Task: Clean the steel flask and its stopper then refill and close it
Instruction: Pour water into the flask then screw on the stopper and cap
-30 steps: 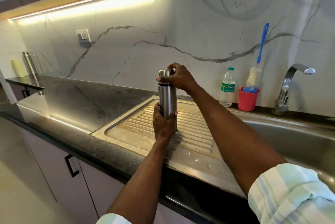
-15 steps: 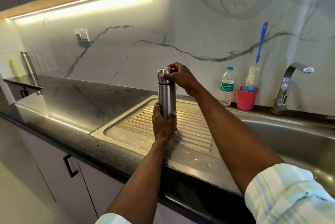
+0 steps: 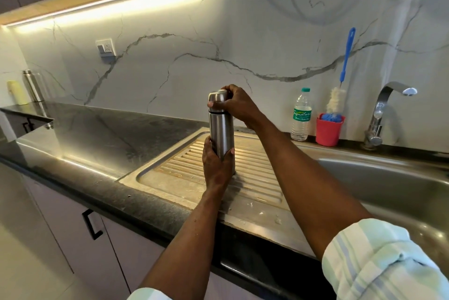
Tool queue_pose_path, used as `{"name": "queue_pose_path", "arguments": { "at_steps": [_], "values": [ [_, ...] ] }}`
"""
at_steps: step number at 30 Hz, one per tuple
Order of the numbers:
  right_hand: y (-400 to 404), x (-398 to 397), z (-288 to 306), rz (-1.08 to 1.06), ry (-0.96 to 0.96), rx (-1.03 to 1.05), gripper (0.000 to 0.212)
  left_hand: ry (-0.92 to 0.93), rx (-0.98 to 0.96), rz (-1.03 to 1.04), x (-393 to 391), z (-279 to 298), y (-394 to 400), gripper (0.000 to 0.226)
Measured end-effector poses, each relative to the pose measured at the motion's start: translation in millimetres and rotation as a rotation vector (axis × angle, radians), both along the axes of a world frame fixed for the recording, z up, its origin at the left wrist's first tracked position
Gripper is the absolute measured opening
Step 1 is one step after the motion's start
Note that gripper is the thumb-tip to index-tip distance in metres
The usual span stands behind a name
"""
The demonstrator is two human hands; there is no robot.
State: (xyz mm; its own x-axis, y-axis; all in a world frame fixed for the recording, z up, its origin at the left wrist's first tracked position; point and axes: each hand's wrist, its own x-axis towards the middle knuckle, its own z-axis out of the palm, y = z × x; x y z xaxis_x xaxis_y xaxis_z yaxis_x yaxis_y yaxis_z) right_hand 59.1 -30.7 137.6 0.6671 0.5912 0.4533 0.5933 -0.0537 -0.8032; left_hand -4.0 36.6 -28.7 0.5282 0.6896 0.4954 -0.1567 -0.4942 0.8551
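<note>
A steel flask (image 3: 221,129) stands upright on the ribbed steel drainboard (image 3: 255,178) left of the sink. My left hand (image 3: 216,166) wraps around the flask's lower body from the front. My right hand (image 3: 237,103) is closed over the steel cap (image 3: 216,98) on top of the flask, with the fingers curled round its right side. A dark seam shows between cap and body. The stopper itself is hidden under the cap.
A water bottle (image 3: 301,115) and a red cup (image 3: 329,129) holding a blue-handled bottle brush (image 3: 345,61) stand at the back wall. The tap (image 3: 384,110) and sink basin (image 3: 388,188) are to the right. A second steel bottle (image 3: 32,86) stands far left on the black counter (image 3: 85,134).
Both hands stay on the flask. My right hand has shifted slightly round the cap, so more of the cap's left side shows. The flask has not moved from its spot.
</note>
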Motion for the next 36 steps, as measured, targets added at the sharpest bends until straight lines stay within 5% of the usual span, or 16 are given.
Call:
{"name": "queue_pose_path", "arguments": {
  "at_steps": [10,19,23,28,34,36],
  "values": [
    [-9,15,-2,0.202,0.279,0.101,0.033,0.018,0.013,-0.008,-2,1,0,0.075],
    [0,-2,-6,-0.029,-0.002,-0.137,0.089,-0.004,0.004,-0.009,-4,2,-2,0.072],
    [-4,-1,-1,0.002,0.08,-0.015,0.066,0.003,-0.005,-0.007,-2,1,-1,0.074],
    [-2,-3,-5,-0.088,0.043,-0.065,0.096,-0.006,-0.001,-0.008,-2,2,-2,0.073],
    [-7,1,-5,-0.002,0.195,0.127,0.057,-0.016,0.003,-0.007,-2,2,-1,0.071],
    [-5,-3,-6,-0.084,0.113,0.09,0.066,-0.018,0.002,-0.006,-3,2,-2,0.072]
  ]
}}
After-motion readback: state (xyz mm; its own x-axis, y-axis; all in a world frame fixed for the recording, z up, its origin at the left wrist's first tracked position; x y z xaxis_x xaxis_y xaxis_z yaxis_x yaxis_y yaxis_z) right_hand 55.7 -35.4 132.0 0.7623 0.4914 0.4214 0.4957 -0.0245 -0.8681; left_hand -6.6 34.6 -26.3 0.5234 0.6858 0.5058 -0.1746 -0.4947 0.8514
